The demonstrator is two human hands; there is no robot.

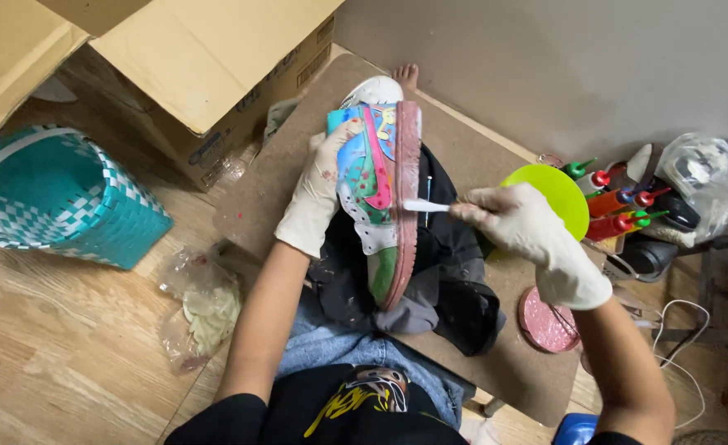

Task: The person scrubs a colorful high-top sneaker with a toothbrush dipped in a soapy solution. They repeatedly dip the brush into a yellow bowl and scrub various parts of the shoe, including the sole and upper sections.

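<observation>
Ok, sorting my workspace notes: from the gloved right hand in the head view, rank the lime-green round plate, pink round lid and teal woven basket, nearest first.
From the right hand:
1. Lime-green round plate, just behind it.
2. Pink round lid, on the board below it.
3. Teal woven basket, far left on the floor.

We see the shoe [378, 198] lying on its side on a dark cloth [446, 280] over the lap, toe pointing away from us and heel nearest. Its upper is painted in turquoise, green, pink and yellow patches with a white toe cap; the pink sole edge faces right. The gloved left hand [319, 194] grips the upper from the left. The gloved right hand [516, 221] holds a white brush [427, 206] level, its tip touching the sole edge near mid-length.
</observation>
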